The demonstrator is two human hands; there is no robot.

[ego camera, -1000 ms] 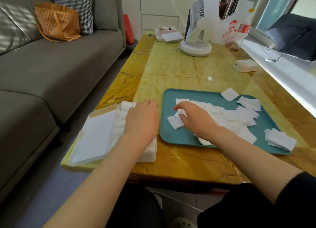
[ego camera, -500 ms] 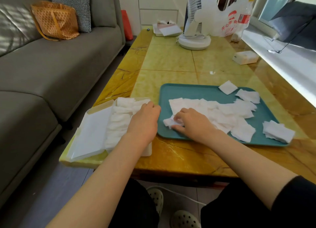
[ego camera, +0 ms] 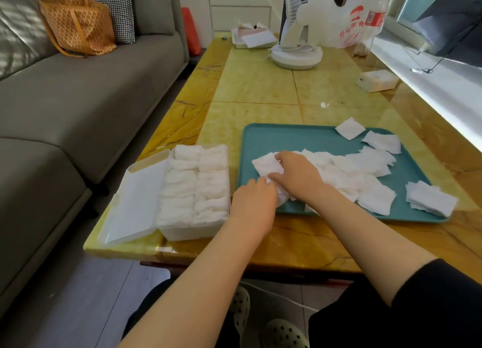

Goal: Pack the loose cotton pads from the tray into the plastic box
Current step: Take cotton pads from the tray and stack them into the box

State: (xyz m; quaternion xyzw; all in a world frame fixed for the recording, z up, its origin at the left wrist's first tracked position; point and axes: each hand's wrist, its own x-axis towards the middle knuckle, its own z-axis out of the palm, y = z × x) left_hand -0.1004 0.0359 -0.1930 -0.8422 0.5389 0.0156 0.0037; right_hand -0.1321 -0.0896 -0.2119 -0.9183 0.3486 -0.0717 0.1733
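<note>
Leftward, right hand (ego camera: 297,175) grips pads (ego camera: 263,164), tray (ego camera: 241,165) edge

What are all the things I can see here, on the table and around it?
Table: one, yellow marbled, centre.
Tray: one, teal, table's near right.
Loose cotton pads: many, white, heaped on tray.
Plastic box: one, white, lid open, left of tray.
Packed pads: two rows, white, filling box.
Fan: one, white, table's far end.
Plastic bag: one, white with red print, beside fan.
Small box: one, cream, table's right side.
Sofa: one, grey, left.
Bag: one, orange, on sofa.
Cushion: one, checked, behind bag.
Shoes: two, pale, holed, floor below.
Left hand: tray's near-left edge, against pads.
Right hand: on tray, gripping pads.
</note>
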